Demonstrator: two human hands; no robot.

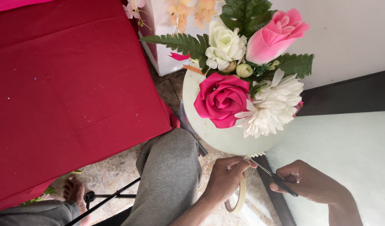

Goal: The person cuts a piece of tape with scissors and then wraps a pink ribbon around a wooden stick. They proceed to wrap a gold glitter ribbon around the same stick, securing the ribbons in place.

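So the left hand [225, 178] was curled around a tape roll [239, 196], thumb and fingers pinching the pulled-out tape end just above it. Right hand [304, 181] was clenched on black-handled scissors [272, 175], tips touching that tape. Just above the pinch sat a pale round vase [226, 136] stuffed with fake roses [222, 98].

Deep crimson cloth [71, 83], plain, few tiny specks. Magenta rose [221, 99], pale pink rose [274, 35], cream-white rose [224, 44], white chrysanthemum [272, 106], dark green fern leaves [180, 42]. Pale mint round stool [226, 140] (same tint as panel [347, 159] at right). Trousers [169, 175] grey. Tape roll [238, 199] cream-tan. Floor [113, 171] mottled beige stone.
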